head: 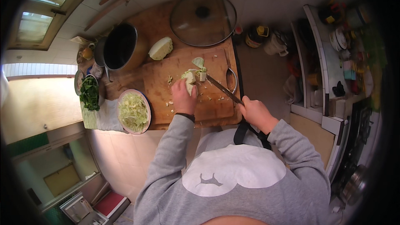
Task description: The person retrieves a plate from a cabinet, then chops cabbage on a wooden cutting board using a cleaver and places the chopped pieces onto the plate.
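Observation:
Under the fingers of my left hand [184,97] is a pale piece of cabbage [190,82], pressed on the wooden cutting board [162,106]. My right hand [255,112] grips the handle end of a kitchen knife [223,89], whose blade slants up and left across the board. The blade's tip lies just right of a small cut cabbage chunk [202,76]. Beyond that sits a loose green leaf piece [198,62]. Small cabbage scraps are scattered around both hands. A larger cabbage wedge [161,48] rests past the board's far left corner.
A bowl of shredded cabbage [133,112] stands at the table's near left edge. Behind it are a bowl of leafy greens [89,93] and a dark pot [120,47]. A glass lid [203,18] lies at the back. The board's metal handle [234,81] is at right.

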### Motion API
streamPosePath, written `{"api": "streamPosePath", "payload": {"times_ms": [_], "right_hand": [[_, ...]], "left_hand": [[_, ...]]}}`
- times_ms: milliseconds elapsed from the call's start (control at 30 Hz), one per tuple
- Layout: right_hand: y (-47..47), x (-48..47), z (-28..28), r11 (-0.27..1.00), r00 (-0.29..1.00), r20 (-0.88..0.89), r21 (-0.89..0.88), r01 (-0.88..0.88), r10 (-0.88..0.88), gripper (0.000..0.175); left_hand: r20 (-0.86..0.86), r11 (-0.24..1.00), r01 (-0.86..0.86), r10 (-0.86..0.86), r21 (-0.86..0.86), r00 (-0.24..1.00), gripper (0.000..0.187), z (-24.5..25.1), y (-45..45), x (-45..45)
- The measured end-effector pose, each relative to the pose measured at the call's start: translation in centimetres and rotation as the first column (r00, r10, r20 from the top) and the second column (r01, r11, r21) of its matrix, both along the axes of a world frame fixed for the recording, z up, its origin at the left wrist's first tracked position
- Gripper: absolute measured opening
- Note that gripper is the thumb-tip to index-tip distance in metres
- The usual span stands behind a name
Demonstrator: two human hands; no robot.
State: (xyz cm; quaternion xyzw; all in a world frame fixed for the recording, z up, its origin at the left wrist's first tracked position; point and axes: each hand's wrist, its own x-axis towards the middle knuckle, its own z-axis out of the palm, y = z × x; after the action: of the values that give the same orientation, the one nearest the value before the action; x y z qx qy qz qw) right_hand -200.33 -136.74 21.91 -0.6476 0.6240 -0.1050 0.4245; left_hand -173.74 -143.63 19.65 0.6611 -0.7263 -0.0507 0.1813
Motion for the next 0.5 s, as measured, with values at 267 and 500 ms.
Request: {"api": "streamPosePath", "payload": {"times_ms": [267,500], "right_hand": [[0.1,-0.2,0.6,0.992,0.993,-0.002,-0.060,0.114,-0.114,0.022],[0.2,-0.5,0.3,0.996,0.997,-0.003,-0.048,0.073,-0.073,0.023]], "left_hand": [[0.183,0.921,0.120,-0.199,0.370,0.963,0.011,-4.5,-4.6,-4.5],[0.300,0.967,0.140,-0.201,0.213,0.933,0.010,-5.8,-3.5,-5.2]]}}
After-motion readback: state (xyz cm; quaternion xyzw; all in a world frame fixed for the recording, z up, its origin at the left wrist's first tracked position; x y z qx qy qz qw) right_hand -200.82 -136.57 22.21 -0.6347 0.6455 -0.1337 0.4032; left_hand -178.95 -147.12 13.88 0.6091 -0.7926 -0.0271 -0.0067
